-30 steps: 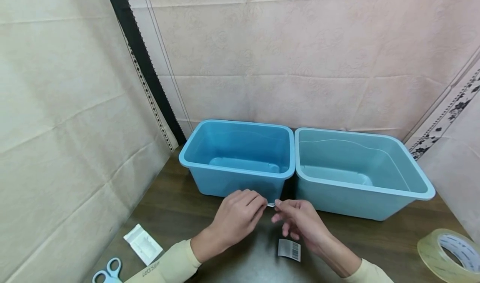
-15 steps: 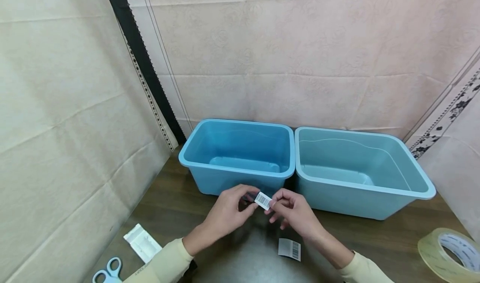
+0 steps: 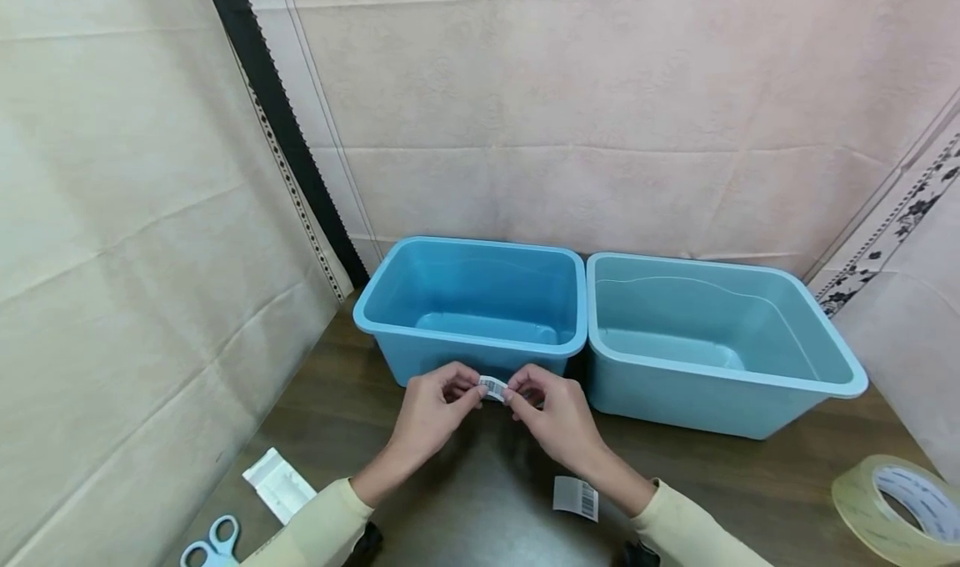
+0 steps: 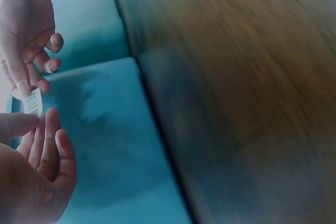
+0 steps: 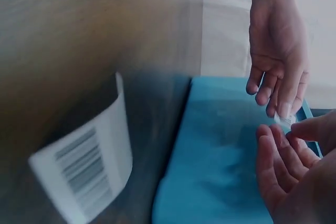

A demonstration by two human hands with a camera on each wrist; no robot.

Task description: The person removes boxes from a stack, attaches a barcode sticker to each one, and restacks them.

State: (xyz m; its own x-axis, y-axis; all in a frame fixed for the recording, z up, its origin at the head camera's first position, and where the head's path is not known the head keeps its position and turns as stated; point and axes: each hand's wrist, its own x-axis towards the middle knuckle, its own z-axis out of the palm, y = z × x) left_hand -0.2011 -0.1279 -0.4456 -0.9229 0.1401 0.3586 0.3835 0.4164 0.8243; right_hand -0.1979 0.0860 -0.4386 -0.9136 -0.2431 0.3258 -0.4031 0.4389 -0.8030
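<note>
A small white barcode label (image 3: 492,388), slightly bowed, is stretched between my two hands in front of the left blue bin (image 3: 472,343). My left hand (image 3: 433,410) pinches its left end between thumb and fingers. At the other end my right hand (image 3: 553,413) pinches it the same way. In the left wrist view the label (image 4: 33,102) shows its printed bars close to the bin's front wall. A second barcode label (image 3: 576,498), with a curled edge, lies on the table below my right hand; the right wrist view shows this curled label (image 5: 89,166) large.
A paler blue bin (image 3: 720,400) stands right beside the first. A roll of clear tape (image 3: 858,500) sits at the far right. Light blue scissors (image 3: 219,544) and a white packet (image 3: 281,485) lie at the left, near my sleeve. Cloth walls enclose the back and sides.
Both hands have shifted left along the bin's front with the label. The left hand's grip has moved to the label's left end, and the label now faces up between both hands.
</note>
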